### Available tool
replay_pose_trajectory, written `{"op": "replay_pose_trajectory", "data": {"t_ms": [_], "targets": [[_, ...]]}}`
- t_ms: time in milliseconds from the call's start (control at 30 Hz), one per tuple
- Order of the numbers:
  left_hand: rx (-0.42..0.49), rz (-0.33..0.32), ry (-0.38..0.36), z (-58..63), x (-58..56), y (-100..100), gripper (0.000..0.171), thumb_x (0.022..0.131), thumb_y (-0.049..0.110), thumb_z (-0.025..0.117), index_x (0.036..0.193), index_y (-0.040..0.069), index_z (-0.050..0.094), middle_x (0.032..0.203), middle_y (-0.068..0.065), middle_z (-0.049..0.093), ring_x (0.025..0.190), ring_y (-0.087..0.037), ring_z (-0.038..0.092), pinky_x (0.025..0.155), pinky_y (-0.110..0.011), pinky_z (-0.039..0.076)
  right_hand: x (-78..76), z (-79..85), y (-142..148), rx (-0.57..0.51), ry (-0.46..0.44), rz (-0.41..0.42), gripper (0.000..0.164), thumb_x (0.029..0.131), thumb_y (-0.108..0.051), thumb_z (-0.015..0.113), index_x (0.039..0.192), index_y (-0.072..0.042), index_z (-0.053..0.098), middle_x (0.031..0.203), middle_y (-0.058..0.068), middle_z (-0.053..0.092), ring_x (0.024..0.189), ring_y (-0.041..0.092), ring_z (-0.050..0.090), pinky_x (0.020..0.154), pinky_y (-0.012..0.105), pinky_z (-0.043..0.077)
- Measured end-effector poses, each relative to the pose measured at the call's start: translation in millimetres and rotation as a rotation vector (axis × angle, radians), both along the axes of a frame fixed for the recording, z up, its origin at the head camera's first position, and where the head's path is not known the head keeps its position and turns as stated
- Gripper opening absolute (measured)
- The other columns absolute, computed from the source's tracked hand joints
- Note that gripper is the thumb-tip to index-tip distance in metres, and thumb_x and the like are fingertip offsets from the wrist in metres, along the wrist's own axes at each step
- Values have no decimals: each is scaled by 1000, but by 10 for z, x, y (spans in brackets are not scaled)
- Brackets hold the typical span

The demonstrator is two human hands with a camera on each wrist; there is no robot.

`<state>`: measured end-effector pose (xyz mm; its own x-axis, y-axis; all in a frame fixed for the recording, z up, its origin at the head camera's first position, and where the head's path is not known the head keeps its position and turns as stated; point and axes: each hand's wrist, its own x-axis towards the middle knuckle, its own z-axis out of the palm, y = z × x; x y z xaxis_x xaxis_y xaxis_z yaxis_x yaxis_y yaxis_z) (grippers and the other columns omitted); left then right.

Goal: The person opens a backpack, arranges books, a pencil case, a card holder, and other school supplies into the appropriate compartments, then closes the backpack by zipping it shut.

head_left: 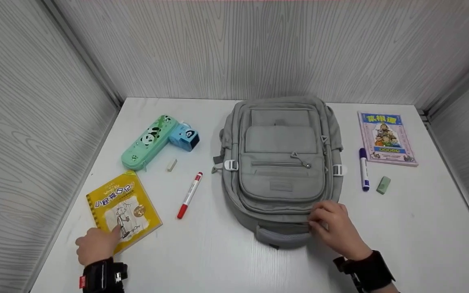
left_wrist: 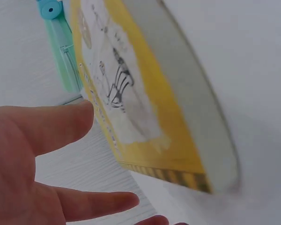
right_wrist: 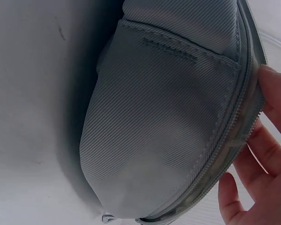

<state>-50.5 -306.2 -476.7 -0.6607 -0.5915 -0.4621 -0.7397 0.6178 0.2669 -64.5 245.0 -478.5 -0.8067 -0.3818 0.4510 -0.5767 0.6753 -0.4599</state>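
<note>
A grey backpack (head_left: 281, 162) lies flat on the table, its front pockets facing up. My right hand (head_left: 334, 228) is at its lower right edge. In the right wrist view, thumb and fingers (right_wrist: 262, 150) pinch the flap's zipper edge (right_wrist: 246, 112), where the two rows of teeth stand apart. A yellow book (head_left: 143, 195) with a cartoon cover lies at the left. Over its lower left corner is my left hand (head_left: 98, 246). The left wrist view shows that hand's thumb (left_wrist: 65, 124) stretched out beside the book and its fingers spread, with nothing gripped between them.
Behind the book are a green panda pencil case (head_left: 149, 142), a blue sharpener-like box (head_left: 184, 136) and a white eraser (head_left: 172, 165). A red marker (head_left: 190, 195) lies left of the backpack. To the right are a purple marker (head_left: 364, 169), a green eraser (head_left: 383, 185) and a pink book (head_left: 387, 138).
</note>
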Motion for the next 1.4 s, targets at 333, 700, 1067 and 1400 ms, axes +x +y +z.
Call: {"op": "replay_pose_trajectory", "data": {"t_ms": [333, 700, 1067, 1400], "targets": [[-14, 18, -15, -106, 61, 77, 72, 90, 56, 59, 98, -15, 53, 84, -26, 54, 82, -37, 50, 68, -39, 44, 7, -16, -1, 0, -5, -7, 24, 73, 0, 81, 82, -17, 66, 94, -1, 62, 92, 15, 57, 87, 31, 28], [132, 147, 8, -215, 31, -29, 81, 85, 60, 67, 111, -15, 51, 87, -22, 56, 79, -31, 53, 65, -32, 40, 34, 61, -20, 137, -169, -90, 16, 82, -4, 77, 82, -17, 68, 89, -9, 67, 89, 13, 61, 87, 43, 42], [688, 369, 272, -163, 202, -201, 83, 97, 30, 63, 150, -3, 8, 123, -22, 47, 65, -14, 71, 69, -29, 61, -63, 262, -59, 184, -64, -158, 13, 82, -5, 77, 78, -14, 69, 71, -4, 65, 69, 11, 61, 71, 35, 50], [793, 349, 475, 186, 483, -55, 31, 104, 18, 49, 130, 27, 35, 77, 19, 66, 57, -14, 68, 61, -26, 58, -341, 553, -80, 27, 221, -200, 11, 80, 0, 76, 78, -6, 67, 70, 4, 61, 58, 14, 55, 55, 29, 43]]}}
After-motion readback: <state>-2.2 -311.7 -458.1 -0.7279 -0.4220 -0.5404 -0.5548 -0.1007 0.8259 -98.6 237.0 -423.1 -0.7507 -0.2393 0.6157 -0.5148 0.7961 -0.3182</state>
